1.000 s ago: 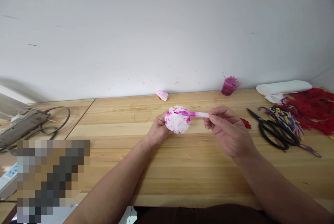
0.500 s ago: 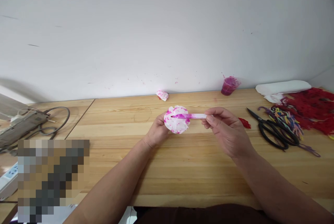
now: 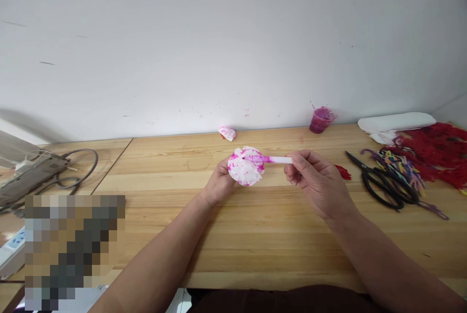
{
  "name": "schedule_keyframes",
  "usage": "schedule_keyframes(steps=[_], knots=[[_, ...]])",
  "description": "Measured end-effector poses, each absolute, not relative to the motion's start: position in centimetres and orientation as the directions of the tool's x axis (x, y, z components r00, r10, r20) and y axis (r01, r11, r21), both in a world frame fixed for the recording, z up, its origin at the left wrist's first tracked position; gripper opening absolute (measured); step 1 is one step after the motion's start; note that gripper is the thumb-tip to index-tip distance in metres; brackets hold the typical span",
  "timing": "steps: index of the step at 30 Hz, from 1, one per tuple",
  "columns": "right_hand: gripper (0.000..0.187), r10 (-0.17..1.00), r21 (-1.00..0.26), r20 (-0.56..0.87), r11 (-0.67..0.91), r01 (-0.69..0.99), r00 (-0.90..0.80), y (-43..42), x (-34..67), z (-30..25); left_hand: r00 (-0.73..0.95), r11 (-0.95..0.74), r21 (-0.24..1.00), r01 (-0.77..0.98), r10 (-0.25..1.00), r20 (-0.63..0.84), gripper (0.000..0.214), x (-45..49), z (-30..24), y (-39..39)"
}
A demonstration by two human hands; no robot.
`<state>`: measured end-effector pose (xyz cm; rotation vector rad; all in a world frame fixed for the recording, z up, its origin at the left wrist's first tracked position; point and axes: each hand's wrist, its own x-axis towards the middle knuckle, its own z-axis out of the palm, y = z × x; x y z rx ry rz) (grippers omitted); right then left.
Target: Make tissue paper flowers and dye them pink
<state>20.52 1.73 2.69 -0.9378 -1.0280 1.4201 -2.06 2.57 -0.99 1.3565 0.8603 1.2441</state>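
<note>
My left hand [image 3: 221, 182] grips the left edge of a round white piece [image 3: 245, 171], blotched with magenta and ruffled at its rim; it could be paper or cloth. Some of the fingers are hidden behind it. Between thumb and fingertips, my right hand [image 3: 316, 179] pinches the white end of a slim stick [image 3: 279, 159]. The stick's other end is stained magenta and lies over the upper right of the round piece, touching or very close to it. Whether it is a brush or a dropper, I cannot tell.
By the wall stand a magenta-stained plastic cup [image 3: 321, 119] and a small spotted white scrap [image 3: 227, 133]. Black scissors [image 3: 388, 184] lie right beside colourful yarn [image 3: 399, 167], red yarn [image 3: 434, 150] and a white roll [image 3: 396, 121]. Power strips [image 3: 31, 179] with cables sit left.
The stick's stained end has shifted right, from the left part of the round piece to its upper right. The round piece has moved slightly left and up.
</note>
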Motion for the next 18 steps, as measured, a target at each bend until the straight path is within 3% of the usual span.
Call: schedule_keyframes(steps=[7, 15, 18], knots=[[0.021, 0.988, -0.89, 0.017, -0.055, -0.453, -0.154, 1.8, 20.9, 2.8, 0.187, -0.132, 0.961, -0.241, 0.966, 0.18, 0.034, -2.2, -2.1, 3.0], [0.007, 0.978, -0.938, 0.167, 0.119, -0.325, -0.124, 1.7, 20.9, 2.1, 0.132, -0.1, 0.965, -0.241, 0.982, 0.135, 0.022, -2.1, -1.7, 2.8], [0.008, 0.978, -0.923, 0.176, 0.123, -0.366, -0.114, 1.8, 21.0, 2.2, 0.119, -0.072, 0.966, -0.248, 0.987, 0.105, 0.023, -2.1, -1.6, 2.8]])
